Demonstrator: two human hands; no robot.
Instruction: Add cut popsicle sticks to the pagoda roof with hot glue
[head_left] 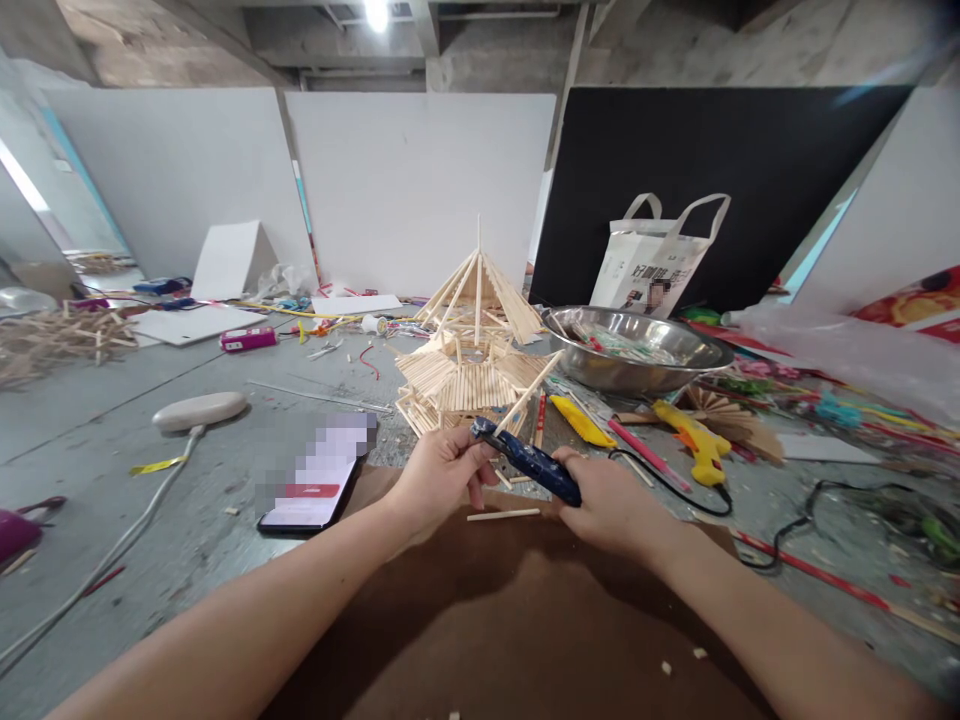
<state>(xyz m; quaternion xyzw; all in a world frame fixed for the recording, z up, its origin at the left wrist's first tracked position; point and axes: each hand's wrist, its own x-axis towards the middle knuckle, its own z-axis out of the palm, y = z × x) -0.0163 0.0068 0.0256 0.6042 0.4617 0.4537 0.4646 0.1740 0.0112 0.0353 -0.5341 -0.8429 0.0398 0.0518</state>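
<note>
My right hand (611,500) is closed round the lower end of a dark blue hand tool (536,462); its exact kind I cannot make out. The tool's head meets the fingertips of my left hand (446,475), which pinches a thin wooden stick (532,388) slanting up to the right. Just below the hands a short cut stick (504,515) lies on the brown board (510,620). Straight ahead stands a model pavilion of wooden sticks, with a peaked roof frame (480,285) behind a lower slatted tier (469,385).
A phone (319,480) and a white power strip (199,410) lie to the left. On the right are a steel bowl (637,375), a yellow glue gun (697,445) with a black cord, a pink pen (649,455) and a tote bag (652,262). Loose sticks pile up far left (64,345).
</note>
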